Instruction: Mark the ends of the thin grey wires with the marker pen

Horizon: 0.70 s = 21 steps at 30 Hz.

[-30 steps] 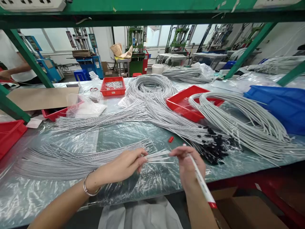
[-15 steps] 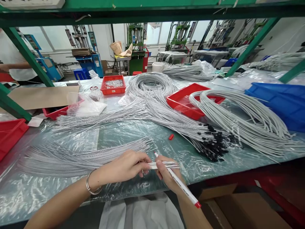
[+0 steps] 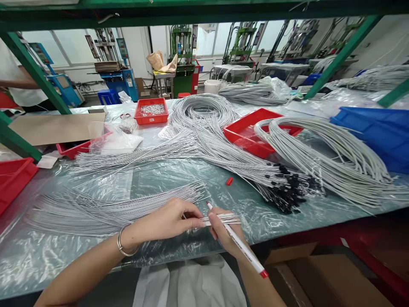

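Near the table's front edge, my left hand (image 3: pixel 174 218) pinches a small bundle of thin grey wires (image 3: pixel 220 219), whose ends point right. My right hand (image 3: pixel 225 232) is closed around a white marker pen (image 3: pixel 244 250) with a red end; its uncapped red tip points up and left. The fingers of that hand also touch the wire bundle from below and in front. A red pen cap (image 3: pixel 229 181) lies on the table just beyond my hands. Left of them a fan of loose grey wires (image 3: pixel 105 211) is spread on the plastic sheet.
Behind lie a big coil of wires (image 3: pixel 204 108) and wires with black ends (image 3: pixel 287 189). Red trays (image 3: pixel 151 121), a thick grey cable coil (image 3: pixel 338 170) and a blue bin (image 3: pixel 377 136) stand around. A green frame (image 3: pixel 204 13) crosses overhead. A person (image 3: pixel 22 81) is at far left.
The view has tilted down slightly, so the background sits a little higher. My left fingers have closed in more on the wires; the marker pen is held almost as before.
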Each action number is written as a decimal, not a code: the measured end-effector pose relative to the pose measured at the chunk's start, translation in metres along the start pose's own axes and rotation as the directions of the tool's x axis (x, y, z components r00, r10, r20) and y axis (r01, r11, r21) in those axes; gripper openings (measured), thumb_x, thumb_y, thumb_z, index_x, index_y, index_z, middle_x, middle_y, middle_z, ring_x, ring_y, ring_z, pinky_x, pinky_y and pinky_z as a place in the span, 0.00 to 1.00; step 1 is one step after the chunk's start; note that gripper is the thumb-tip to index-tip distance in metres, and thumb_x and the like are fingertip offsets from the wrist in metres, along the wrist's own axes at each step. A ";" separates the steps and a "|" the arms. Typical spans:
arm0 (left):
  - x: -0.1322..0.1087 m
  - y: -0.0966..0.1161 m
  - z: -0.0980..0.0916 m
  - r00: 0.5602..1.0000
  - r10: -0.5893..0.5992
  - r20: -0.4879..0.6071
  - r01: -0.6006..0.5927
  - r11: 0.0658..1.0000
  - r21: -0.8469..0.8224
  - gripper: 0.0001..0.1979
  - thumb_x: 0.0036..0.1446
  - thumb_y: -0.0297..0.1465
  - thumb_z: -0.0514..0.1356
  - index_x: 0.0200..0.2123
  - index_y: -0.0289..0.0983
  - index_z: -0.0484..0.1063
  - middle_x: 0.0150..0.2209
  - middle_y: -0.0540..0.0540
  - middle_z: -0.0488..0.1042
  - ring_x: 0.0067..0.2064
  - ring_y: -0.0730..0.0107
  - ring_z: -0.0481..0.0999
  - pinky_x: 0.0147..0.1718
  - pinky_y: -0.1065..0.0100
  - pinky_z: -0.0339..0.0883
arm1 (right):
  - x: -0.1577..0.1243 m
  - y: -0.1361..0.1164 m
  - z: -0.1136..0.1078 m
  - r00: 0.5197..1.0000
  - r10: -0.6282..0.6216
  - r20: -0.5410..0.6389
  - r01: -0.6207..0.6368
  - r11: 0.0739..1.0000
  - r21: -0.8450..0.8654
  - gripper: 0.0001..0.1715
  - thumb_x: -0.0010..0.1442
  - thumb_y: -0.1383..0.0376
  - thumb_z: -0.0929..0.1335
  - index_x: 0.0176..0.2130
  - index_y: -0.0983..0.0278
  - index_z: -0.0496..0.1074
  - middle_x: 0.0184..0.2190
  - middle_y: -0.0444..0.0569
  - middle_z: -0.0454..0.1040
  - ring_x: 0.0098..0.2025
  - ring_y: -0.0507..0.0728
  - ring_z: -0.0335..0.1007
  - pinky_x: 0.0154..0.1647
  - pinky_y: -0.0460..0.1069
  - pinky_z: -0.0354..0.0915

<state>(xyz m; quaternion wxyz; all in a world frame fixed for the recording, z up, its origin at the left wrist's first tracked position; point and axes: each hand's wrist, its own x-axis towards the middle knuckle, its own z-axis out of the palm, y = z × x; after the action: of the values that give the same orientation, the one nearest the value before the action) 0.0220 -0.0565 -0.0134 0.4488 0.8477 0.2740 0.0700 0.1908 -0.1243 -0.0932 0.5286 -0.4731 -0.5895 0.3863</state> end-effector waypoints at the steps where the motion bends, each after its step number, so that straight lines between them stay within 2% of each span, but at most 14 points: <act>1: 0.000 0.000 0.000 1.000 0.008 0.001 -0.008 1.000 0.011 0.13 0.61 0.37 0.56 0.35 0.35 0.75 0.26 0.51 0.70 0.26 0.78 0.62 0.24 0.74 0.53 | 0.000 0.000 0.000 1.000 -0.001 0.009 0.001 1.000 -0.006 0.28 0.64 0.53 0.60 0.16 0.61 0.57 0.10 0.40 0.58 0.14 0.49 0.53 0.21 0.47 0.54; 4: 0.001 0.000 -0.001 0.999 -0.026 0.035 0.027 0.999 -0.036 0.13 0.61 0.36 0.55 0.32 0.35 0.75 0.26 0.50 0.71 0.24 0.78 0.61 0.24 0.74 0.53 | 0.000 0.001 -0.001 0.999 -0.019 0.048 0.019 1.000 -0.014 0.28 0.64 0.54 0.60 0.16 0.61 0.57 0.11 0.40 0.58 0.14 0.49 0.54 0.20 0.47 0.54; 8: 0.004 -0.006 0.001 0.991 -0.077 0.113 0.107 0.952 -0.285 0.12 0.60 0.37 0.56 0.33 0.33 0.71 0.27 0.48 0.73 0.26 0.77 0.66 0.25 0.75 0.56 | -0.001 0.003 -0.001 0.998 -0.018 0.053 0.018 1.000 0.002 0.27 0.64 0.53 0.59 0.17 0.61 0.57 0.11 0.40 0.58 0.14 0.50 0.55 0.19 0.46 0.54; 10: 0.005 -0.008 0.003 0.991 -0.076 0.113 0.110 0.937 -0.331 0.12 0.60 0.37 0.56 0.34 0.33 0.70 0.28 0.48 0.73 0.28 0.75 0.68 0.26 0.75 0.58 | -0.001 0.004 -0.001 0.999 -0.012 0.043 0.012 1.000 -0.008 0.27 0.64 0.54 0.60 0.17 0.61 0.57 0.11 0.40 0.58 0.15 0.49 0.55 0.20 0.46 0.55; 16: 0.001 -0.002 0.002 0.998 -0.067 0.005 0.067 0.998 -0.016 0.13 0.61 0.38 0.54 0.33 0.35 0.72 0.25 0.52 0.70 0.26 0.77 0.64 0.24 0.75 0.53 | -0.002 0.006 -0.002 0.997 -0.064 0.039 0.068 0.992 -0.105 0.27 0.64 0.56 0.60 0.16 0.61 0.58 0.12 0.41 0.59 0.15 0.49 0.55 0.21 0.47 0.54; 21: -0.001 0.002 -0.004 0.998 -0.020 0.052 0.016 0.997 0.079 0.12 0.62 0.35 0.54 0.33 0.35 0.73 0.24 0.52 0.70 0.24 0.77 0.64 0.24 0.75 0.53 | -0.002 0.004 -0.003 0.993 -0.079 0.084 0.092 0.984 -0.152 0.28 0.65 0.56 0.58 0.16 0.61 0.57 0.13 0.42 0.60 0.16 0.51 0.56 0.23 0.48 0.56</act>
<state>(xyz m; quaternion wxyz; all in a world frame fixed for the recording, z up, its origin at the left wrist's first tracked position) 0.0208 -0.0549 -0.0098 0.4227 0.8638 0.2721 0.0326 0.1940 -0.1252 -0.0977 0.4828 -0.4716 -0.6578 0.3343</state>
